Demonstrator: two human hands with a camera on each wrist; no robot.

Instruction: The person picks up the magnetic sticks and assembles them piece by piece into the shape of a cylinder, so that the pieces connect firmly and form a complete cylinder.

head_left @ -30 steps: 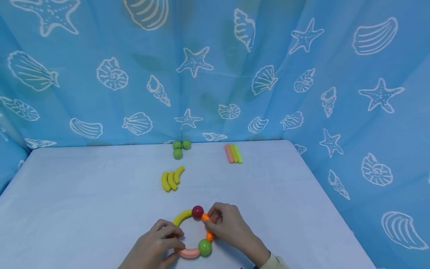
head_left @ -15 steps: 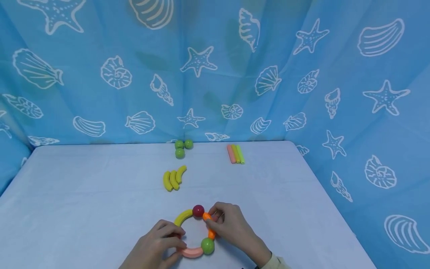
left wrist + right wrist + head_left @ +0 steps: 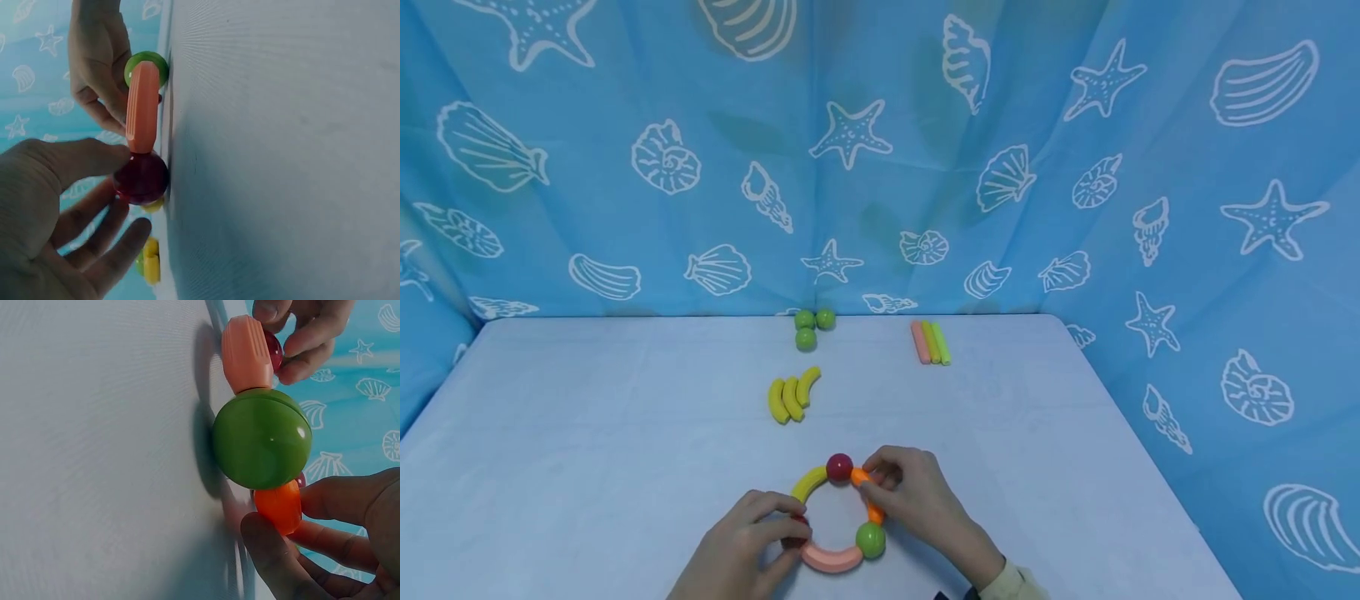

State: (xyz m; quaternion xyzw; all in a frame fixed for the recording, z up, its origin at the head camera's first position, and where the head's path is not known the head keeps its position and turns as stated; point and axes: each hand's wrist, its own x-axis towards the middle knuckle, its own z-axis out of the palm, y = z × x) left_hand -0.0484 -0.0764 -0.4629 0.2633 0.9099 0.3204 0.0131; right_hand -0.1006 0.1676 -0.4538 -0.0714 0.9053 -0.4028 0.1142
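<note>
In the head view, toy pieces form a ring at the table's near middle. My left hand point(image 3: 741, 540) is at its left side, thumb and fingers round a dark red ball point(image 3: 142, 178). At the ring's right, my right hand point(image 3: 919, 493) pinches an orange curved piece point(image 3: 876, 511) between thumb and fingers. A second dark red ball point(image 3: 839, 468) tops the ring, touching a yellow curved piece point(image 3: 808, 482). Below the orange piece sits a green ball point(image 3: 870, 540), joined to a pink curved piece point(image 3: 832, 560). Fingers partly cover the left ball and the orange piece.
Several yellow curved pieces point(image 3: 792, 398) lie beyond the ring on the white table point(image 3: 587, 467). Farther back are green balls point(image 3: 806, 339) and a row of pink, yellow and light green sticks point(image 3: 931, 342). A blue shell-patterned curtain point(image 3: 865, 200) hangs behind and to the right.
The head view has shifted slightly. In it the green ball and pink piece sit a little farther right and up, and more of the left dark red ball shows. Both hands keep their hold.
</note>
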